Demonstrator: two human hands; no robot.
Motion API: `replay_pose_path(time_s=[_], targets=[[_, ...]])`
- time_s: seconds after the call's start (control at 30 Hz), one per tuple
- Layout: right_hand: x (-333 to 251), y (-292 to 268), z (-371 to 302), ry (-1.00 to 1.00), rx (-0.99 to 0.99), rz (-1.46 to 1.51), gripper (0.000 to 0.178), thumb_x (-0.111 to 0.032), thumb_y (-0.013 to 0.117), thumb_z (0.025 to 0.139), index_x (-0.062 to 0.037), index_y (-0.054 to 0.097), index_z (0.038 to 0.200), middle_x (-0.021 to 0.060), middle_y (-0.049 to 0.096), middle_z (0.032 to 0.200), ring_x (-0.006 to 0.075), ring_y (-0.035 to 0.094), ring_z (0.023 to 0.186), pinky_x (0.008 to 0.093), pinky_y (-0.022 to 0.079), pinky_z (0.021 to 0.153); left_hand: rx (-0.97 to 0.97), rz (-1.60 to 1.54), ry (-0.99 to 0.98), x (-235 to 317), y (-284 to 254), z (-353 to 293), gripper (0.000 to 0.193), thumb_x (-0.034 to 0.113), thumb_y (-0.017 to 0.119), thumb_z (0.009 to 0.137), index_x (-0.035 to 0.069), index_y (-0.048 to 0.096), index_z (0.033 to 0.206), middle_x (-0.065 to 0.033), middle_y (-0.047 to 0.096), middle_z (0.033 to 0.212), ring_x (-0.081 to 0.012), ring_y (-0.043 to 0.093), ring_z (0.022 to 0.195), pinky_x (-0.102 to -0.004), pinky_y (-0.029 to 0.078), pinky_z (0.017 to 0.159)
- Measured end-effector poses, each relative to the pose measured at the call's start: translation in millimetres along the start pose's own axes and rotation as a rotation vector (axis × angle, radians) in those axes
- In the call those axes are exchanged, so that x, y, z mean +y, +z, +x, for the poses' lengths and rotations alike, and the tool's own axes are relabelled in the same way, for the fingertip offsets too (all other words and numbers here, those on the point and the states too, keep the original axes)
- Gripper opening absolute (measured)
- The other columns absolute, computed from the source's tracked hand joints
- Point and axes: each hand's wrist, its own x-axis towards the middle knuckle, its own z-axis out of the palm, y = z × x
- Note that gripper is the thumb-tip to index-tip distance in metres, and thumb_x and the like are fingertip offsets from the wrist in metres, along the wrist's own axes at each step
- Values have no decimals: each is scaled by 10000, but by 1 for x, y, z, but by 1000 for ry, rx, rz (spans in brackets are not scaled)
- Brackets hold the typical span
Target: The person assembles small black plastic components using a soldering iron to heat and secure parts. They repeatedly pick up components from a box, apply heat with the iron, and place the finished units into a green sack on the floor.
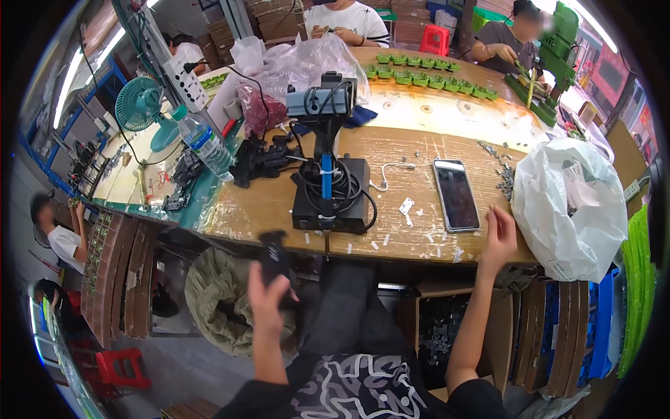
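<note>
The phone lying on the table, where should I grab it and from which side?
Grip the phone across its two long edges, coming down from above. It lies flat, screen up, long axis running away from you, so only the thin side edges offer purchase. The right hand is nearest, just past its near right corner; the left hand holds a dark part below the table edge.

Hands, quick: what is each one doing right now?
Left hand: closed around a black plastic part, held below the table edge.
Right hand: open, holding nothing, fingers raised at the table edge beside the smartphone.
</note>
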Motion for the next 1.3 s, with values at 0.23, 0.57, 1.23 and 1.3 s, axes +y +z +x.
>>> replay_pose_path(time_s=[0.23,0.57,1.23,1.3], targets=[[-62,14,-114,290,-281,476,157,145,516,719,52,527,845,142,511,881,186,549,740,290,490,669,-443,322,-219,-25,47,-48,237,55,612,750,-4,516,959,1,538,797,-40,475,721,-173,389,620],[-55,15,-130,505,-502,661,117,73,582,696,1,559,786,92,547,837,182,512,860,340,389,848,-544,421,-132,-34,49,-47,183,35,610,722,-10,547,888,-2,516,709,-41,456,614,-181,358,519],[-41,22,-134,706,-619,504,93,70,567,732,37,535,813,97,496,909,149,500,869,265,420,783,-654,701,82,-36,40,-30,189,37,619,684,9,552,858,-75,503,668,-188,476,503,-256,384,466],[-41,23,-135,699,-633,475,88,71,561,739,39,531,816,99,494,904,150,507,858,266,422,784,-660,739,116,-37,37,-29,185,43,616,678,17,557,852,-73,507,666,-203,486,496,-268,388,454]])
